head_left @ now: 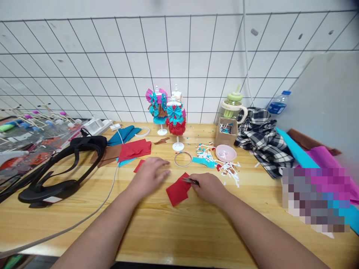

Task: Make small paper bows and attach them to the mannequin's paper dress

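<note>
My right hand [209, 186] is closed around a small pair of scissors [192, 181], its metal tips lying over red crepe paper pieces [176, 192] on the table. Whether those fingers also pinch the paper cannot be made out. My left hand [148, 177] hovers left of the pieces, palm down, fingers stretched and apart with nothing in them. Partly behind it shows a smaller red scrap [138, 166]. Beyond the hands lies a thin ring [183, 159]. Two small dress forms, one [176, 116] in blue and red paper, another [158, 106] in purple, blue and brown, stand behind.
Red sheets [136, 149] lie at left beside a black headset [61, 186] and its cable. To the right are white sticks [228, 170], a pink bowl [226, 153], a cardboard box [226, 136], a green-lidded cup [234, 106] and checked cloth [259, 134]. A tiled wall closes the back.
</note>
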`<state>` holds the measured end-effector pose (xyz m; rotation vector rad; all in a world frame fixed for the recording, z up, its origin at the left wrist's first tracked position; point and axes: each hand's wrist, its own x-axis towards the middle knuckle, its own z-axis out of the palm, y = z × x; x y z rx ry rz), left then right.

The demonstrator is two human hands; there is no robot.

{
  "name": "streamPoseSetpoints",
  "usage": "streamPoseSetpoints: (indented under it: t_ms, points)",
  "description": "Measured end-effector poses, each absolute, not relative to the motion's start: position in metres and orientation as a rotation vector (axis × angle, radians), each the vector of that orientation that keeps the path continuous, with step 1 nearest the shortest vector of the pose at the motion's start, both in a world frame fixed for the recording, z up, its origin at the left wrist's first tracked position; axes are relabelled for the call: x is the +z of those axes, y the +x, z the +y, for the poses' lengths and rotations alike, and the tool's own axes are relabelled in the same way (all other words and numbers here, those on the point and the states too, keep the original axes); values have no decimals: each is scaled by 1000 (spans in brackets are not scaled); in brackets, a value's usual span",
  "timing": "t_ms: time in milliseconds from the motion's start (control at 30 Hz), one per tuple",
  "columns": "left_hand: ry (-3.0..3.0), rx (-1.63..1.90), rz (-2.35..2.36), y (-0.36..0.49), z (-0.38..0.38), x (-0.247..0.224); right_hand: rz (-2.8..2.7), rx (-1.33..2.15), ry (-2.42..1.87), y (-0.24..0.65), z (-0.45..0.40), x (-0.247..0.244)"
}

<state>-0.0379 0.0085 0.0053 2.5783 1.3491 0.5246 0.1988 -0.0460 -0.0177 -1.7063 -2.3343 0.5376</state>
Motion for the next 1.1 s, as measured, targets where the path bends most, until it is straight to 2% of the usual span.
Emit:
streamPoseSetpoints:
  t_ms: [100, 400, 700, 833, 933, 1100]
  points:
    - [2601, 341, 1009, -23, -3, 2, -2347, 523, -1726, 200, -46, -17]
    - [2537, 275, 812, -16, -13, 3, -2235, 383, -1956, 207, -41, -17]
    - [1808, 250, 809, -16, -15, -2, -2313, 417, -1836, 210, -37, -17]
    - [2222, 401, 861, -16, -6, -8, -2331, 441, -1765, 211, -33, -15]
    - [2493, 272, 832, -17, -5, -3, -2133, 323, -1930, 215, -28, -12]
    - [2580, 138, 916, -14, -15, 6, -2015, 107, -2131, 232, -19, -14]
